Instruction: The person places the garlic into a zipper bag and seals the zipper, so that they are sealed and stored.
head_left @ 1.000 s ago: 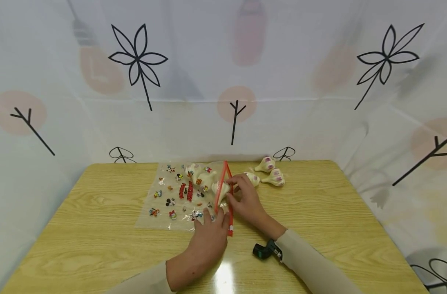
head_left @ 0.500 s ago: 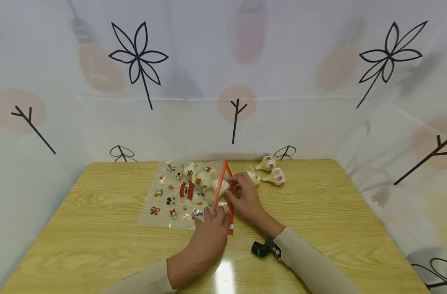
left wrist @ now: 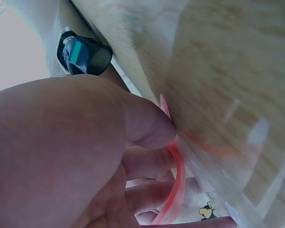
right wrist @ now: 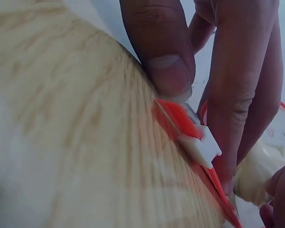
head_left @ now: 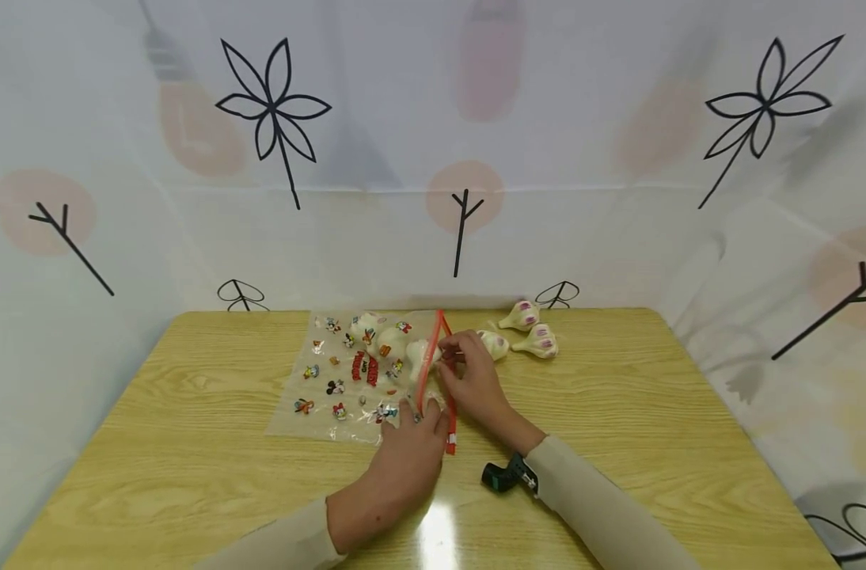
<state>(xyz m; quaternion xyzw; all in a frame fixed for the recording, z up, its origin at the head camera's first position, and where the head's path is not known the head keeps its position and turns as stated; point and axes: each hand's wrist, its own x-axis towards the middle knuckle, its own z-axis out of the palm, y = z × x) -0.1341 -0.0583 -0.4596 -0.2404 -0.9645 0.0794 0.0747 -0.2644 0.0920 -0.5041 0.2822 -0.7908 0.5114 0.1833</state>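
the left hand (head_left: 410,455) rests with its fingers apart at the mouth of the clear bag (head_left: 315,426) (i can't tell if it pinches), and the right hand (head_left: 476,384) pinches a garlic bulb (head_left: 419,358) just inside. farther out, two more bulbs (head_left: 395,340) lie deeper in the bag and three loose bulbs (head_left: 538,342) sit on the bench (head_left: 618,412). if the red edge (head_left: 429,362) droops, it could catch the pinched bulb and push it back out; that bulb looks a little deeper in than a second ago.
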